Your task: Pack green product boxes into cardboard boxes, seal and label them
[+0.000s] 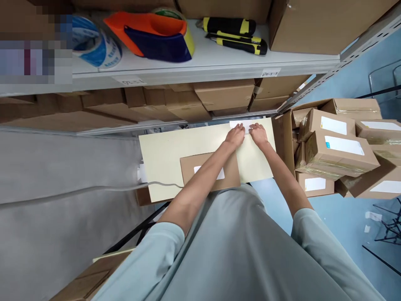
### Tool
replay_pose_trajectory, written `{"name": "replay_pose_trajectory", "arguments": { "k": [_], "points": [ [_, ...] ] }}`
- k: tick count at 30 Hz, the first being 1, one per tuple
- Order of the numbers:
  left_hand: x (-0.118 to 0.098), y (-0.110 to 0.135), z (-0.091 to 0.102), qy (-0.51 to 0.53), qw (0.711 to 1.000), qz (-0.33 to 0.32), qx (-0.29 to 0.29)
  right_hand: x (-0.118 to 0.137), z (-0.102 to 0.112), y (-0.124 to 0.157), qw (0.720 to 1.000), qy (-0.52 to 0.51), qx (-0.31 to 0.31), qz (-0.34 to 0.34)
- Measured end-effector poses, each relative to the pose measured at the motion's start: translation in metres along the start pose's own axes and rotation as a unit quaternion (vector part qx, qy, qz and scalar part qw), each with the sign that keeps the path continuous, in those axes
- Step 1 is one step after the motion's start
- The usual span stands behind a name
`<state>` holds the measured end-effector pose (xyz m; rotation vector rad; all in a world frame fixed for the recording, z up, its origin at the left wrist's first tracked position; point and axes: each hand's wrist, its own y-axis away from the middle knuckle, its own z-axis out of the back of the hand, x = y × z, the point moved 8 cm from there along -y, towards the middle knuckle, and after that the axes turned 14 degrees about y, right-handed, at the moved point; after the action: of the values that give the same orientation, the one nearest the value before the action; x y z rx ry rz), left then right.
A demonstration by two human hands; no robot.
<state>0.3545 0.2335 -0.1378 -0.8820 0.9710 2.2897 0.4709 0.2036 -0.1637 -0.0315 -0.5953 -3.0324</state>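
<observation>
Your left hand [235, 136] and right hand [258, 133] sit close together, fingers curled onto the paper [247, 124] at the surface's [175, 144] far edge; whether they pinch it, I can't tell. Your left forearm crosses above a box [231, 169]. Ahead, a shelf [219, 67] holds cutters [230, 26]; rightward, cartons [343, 161] pile up.

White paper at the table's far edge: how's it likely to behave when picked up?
The white paper looks thin, so it's probably light and floppy. The table looks smooth, so the paper may slide if pushed. It lies flat, so rolling or tipping seems unlikely.
</observation>
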Motion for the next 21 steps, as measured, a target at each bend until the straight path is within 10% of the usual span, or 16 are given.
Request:
{"name": "replay_pose_trajectory", "arguments": {
  "k": [5, 21],
  "points": [
    [0.01, -0.024, -0.026, -0.027, 0.997, 0.063, 0.044, -0.003, -0.003, -0.005, 0.999, 0.011, 0.01, 0.04],
    [0.014, -0.022, -0.001, 0.024, 0.995, 0.089, -0.028, 0.022, 0.036, -0.002, 0.998, 0.024, -0.036, 0.049]
  ]
}}
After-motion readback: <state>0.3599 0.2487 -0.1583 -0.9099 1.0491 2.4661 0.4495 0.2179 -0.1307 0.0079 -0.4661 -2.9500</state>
